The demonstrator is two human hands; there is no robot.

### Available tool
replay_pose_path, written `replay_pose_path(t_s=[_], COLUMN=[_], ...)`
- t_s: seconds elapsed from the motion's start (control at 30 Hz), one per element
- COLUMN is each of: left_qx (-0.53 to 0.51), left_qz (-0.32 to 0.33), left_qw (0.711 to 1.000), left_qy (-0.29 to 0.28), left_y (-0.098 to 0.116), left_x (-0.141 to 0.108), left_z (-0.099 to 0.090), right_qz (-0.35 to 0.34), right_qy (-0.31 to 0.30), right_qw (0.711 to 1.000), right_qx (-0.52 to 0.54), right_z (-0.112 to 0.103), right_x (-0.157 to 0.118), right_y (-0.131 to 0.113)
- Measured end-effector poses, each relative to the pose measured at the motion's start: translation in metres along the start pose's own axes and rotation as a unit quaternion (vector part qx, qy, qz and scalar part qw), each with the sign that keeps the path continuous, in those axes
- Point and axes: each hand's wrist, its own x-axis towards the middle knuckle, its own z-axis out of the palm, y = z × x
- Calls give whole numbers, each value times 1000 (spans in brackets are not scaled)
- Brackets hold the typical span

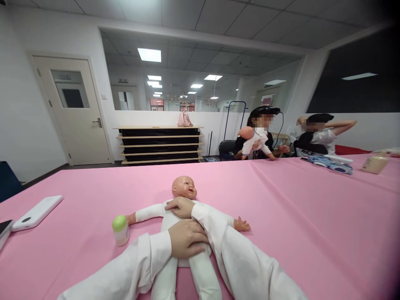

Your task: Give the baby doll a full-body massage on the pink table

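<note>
The left hand [188,238] lies palm down across the belly of a doll [184,187], its fingers extended and slightly apart. The right hand [180,207] rests higher, on the doll's chest, with the fingers loosely bent; neither hand grips anything. Both wrists come out of loose white sleeves, and the right sleeve [215,221] covers part of the doll's side.

The doll lies on its back on the pink desk [281,233], in a white suit, its head pointing away from the wearer and its face turned to the right. Its arms are spread wide and its legs run toward the wearer, between the sleeves. A small jar [120,230] with a green lid stands upright by the doll's hand on the left; whether they touch cannot be told. Further left, a white phone [37,213] lies flat, with a second device [5,233] cut off by the edge of the view.

Across the desk on the right, a person [261,125] in a dark top and cap holds another doll [256,141] in white. Beside them, a second person [315,133] has both arms raised behind the head. Near that person lie a blue patterned bundle [331,163] and a beige bottle [375,163]. Against the back wall, a pink bag [185,118] sits on a low shelf [159,146], under a wide window [200,83].
</note>
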Motion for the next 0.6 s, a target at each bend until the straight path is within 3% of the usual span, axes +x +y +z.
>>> replay_pose_path(t_s=[0.13,0.3,0.43,0.6], left_qx=[-33,-37,-45,-48], left_qz=[-85,-159,-191,-188], left_qw=[996,984,973,970], left_qy=[18,76,123,143], left_y=[-26,-46,-48,-48], left_x=[-14,-63,-87,-87], left_z=[2,10,20,23], right_qz=[-2,-30,12,32], right_qy=[65,155,156,136], right_qw=[997,987,986,987], right_qx=[29,-1,-58,-85], right_z=[1,15,27,28], right_x=[-5,-59,-101,-109], right_y=[20,41,47,45])
